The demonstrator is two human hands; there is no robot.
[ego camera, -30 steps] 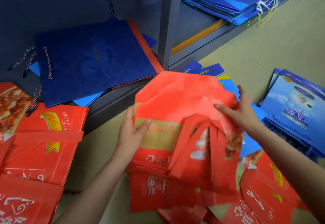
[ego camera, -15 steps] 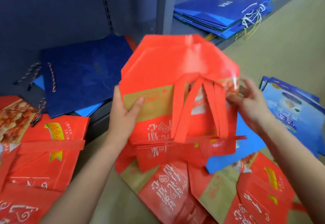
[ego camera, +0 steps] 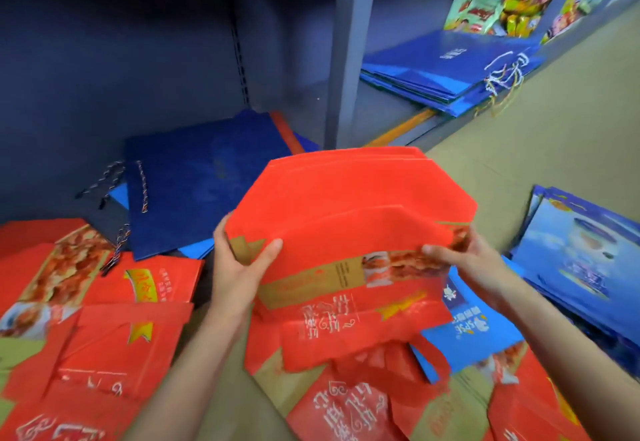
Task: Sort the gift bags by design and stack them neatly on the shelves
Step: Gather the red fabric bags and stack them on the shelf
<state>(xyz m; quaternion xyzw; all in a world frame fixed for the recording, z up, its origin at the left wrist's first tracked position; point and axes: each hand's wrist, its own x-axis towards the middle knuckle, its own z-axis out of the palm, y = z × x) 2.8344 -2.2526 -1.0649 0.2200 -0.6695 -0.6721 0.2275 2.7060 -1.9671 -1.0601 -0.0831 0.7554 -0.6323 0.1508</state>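
Head view shows the left hand (ego camera: 239, 267) and right hand (ego camera: 460, 257) each pinching a side of a bundle of flat red non-woven gift bags (ego camera: 349, 212), lifted above the floor before the low grey metal shelf (ego camera: 349, 59). Squaring the bundle's edges first should help it stack neatly. Beside the dark navy paper bag (ego camera: 201, 180) the shelf looks crowded, while the tan floor (ego camera: 554, 121) lies open to the right.

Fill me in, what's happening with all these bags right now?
A person is sorting gift bags on the floor by a shelf unit. Both hands, the left hand and the right hand, grip a bundle of folded red bags by its two sides, held up above more red bags scattered below. Dark blue bags lie on the bottom shelf, and a blue stack sits in the next bay.
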